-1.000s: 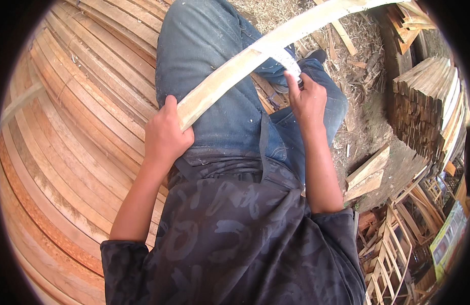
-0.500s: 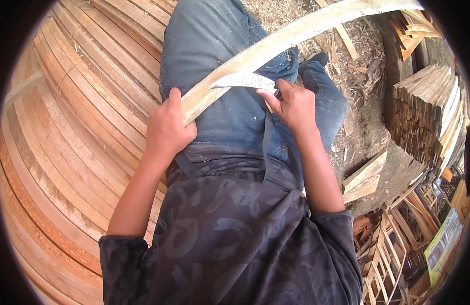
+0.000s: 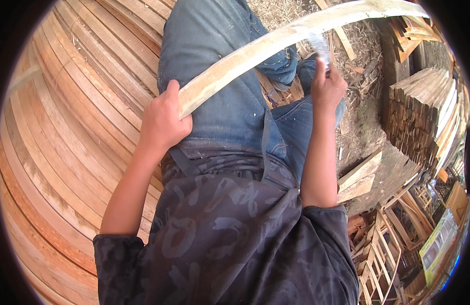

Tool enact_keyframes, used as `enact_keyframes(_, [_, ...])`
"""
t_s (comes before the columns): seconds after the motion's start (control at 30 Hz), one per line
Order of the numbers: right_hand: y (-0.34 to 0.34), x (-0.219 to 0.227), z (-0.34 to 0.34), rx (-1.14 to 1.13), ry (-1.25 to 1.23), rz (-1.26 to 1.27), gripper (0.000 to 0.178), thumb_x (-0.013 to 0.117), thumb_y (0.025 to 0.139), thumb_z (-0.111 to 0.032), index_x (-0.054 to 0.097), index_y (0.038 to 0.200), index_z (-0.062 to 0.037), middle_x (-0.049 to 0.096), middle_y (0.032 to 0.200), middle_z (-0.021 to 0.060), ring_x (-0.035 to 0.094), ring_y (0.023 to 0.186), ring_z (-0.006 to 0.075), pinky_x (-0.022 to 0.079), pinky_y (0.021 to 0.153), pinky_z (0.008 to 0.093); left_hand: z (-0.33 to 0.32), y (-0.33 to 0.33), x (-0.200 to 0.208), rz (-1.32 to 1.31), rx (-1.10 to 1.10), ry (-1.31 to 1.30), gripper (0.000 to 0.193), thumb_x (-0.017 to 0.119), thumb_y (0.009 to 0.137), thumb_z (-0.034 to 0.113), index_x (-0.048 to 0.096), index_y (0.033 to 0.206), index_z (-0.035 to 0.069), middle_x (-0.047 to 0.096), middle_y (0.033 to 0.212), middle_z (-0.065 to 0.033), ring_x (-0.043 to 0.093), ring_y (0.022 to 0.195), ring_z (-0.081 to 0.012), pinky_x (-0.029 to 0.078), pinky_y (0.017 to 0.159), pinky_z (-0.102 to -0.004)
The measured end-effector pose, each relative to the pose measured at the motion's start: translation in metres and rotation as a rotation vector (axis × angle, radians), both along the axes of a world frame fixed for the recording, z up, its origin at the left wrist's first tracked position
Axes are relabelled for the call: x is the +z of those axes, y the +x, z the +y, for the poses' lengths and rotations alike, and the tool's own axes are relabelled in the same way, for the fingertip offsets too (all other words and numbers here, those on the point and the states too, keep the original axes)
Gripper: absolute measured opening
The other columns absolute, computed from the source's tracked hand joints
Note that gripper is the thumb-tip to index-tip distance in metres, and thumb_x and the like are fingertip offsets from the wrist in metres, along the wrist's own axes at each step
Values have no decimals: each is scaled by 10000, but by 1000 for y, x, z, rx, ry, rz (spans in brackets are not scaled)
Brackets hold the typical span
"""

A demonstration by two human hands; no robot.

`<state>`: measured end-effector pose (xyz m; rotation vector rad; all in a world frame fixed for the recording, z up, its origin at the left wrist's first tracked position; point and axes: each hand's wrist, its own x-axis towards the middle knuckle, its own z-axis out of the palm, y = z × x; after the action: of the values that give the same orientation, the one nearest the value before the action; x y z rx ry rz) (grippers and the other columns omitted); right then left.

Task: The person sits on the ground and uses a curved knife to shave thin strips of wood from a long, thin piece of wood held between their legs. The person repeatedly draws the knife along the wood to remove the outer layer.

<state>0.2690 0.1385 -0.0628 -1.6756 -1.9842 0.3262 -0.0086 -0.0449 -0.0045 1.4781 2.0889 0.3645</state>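
Note:
A long pale wooden strip (image 3: 245,58) runs from my left side across my thigh to the far right, looking bent in this view. My left hand (image 3: 165,117) is closed round its near end, thumb along the edge. In my right hand (image 3: 327,87), farther out, is a knife (image 3: 320,46) with a curved blade, gripped by its handle. The blade is smeared by motion and lies against or just beside the strip's lower edge; I cannot tell whether it touches. The fingers hide most of the handle.
Long wooden planks (image 3: 67,127) lie side by side on my left. To the right stands a stack of cut wood (image 3: 420,109), with loose boards (image 3: 358,178) nearer me. Wood shavings (image 3: 280,15) cover the ground ahead. Lower right are wooden frames (image 3: 380,254).
My right hand has swung the knife outward, away from my left hand, along the strip toward its far part. My left hand keeps its hold, shifted slightly left.

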Motion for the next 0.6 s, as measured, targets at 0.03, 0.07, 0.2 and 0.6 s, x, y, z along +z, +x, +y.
enact_keyframes(0.03, [7, 4, 14, -207, -199, 233, 534, 571, 919, -415, 577, 652, 47, 472, 467, 136, 433, 425, 217, 363, 467, 370, 1, -1, 0, -6, -4, -1, 267, 569, 677, 65, 417, 885, -5, 570, 739, -251, 574, 735, -464, 463, 649, -513])
enact_keyframes(0.07, [12, 5, 17, -190, -160, 216, 551, 556, 928, -418, 564, 645, 55, 460, 470, 130, 418, 439, 199, 352, 470, 369, 1, -2, 0, -11, -5, 0, 267, 568, 676, 62, 416, 886, -2, 569, 739, -250, 572, 734, -465, 462, 646, -513])
enact_keyframes(0.2, [27, -1, 10, -141, -164, 330, 570, 498, 973, -384, 493, 593, 40, 423, 491, 52, 372, 484, 124, 298, 464, 339, -2, -7, -1, -61, -13, 32, 268, 568, 674, 54, 412, 888, 9, 566, 733, -251, 564, 727, -469, 450, 631, -512])
enact_keyframes(0.6, [-41, 32, -70, -244, -930, 1161, 584, 338, 974, -578, 362, 630, -107, 320, 498, -7, 307, 390, 112, 254, 376, 263, 14, -42, 5, -502, -73, -122, 232, 508, 649, 18, 448, 870, -23, 448, 690, -188, 398, 643, -289, 408, 626, -338])
